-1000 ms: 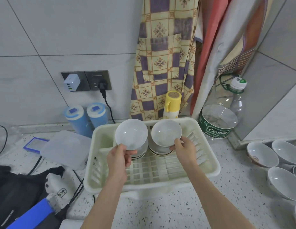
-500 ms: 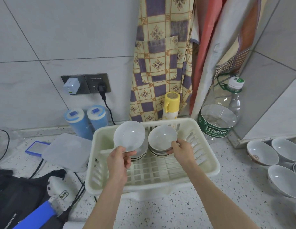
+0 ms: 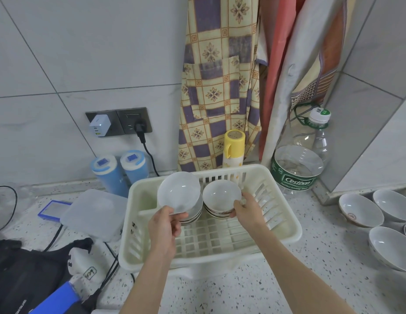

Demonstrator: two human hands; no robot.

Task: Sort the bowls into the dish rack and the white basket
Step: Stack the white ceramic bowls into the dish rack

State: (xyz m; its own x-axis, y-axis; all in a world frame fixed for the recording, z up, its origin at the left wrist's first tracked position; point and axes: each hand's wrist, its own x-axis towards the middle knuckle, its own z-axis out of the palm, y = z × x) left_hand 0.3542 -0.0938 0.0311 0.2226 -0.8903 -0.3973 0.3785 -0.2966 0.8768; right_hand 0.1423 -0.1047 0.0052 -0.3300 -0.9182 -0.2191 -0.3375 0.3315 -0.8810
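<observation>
Left grip [image 3: 165,225]: pinches a tilted bowl [image 3: 178,192] by its rim.
Right grip [image 3: 247,211]: holds a second bowl [image 3: 221,194] atop a stack.
Advice: lower each squarely onto the white basket [image 3: 288,232] stacks before letting go.

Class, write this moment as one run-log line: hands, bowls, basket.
left hand: grips tilted bowl | right hand: holds bowl atop stack | white basket: two stacks inside
</observation>
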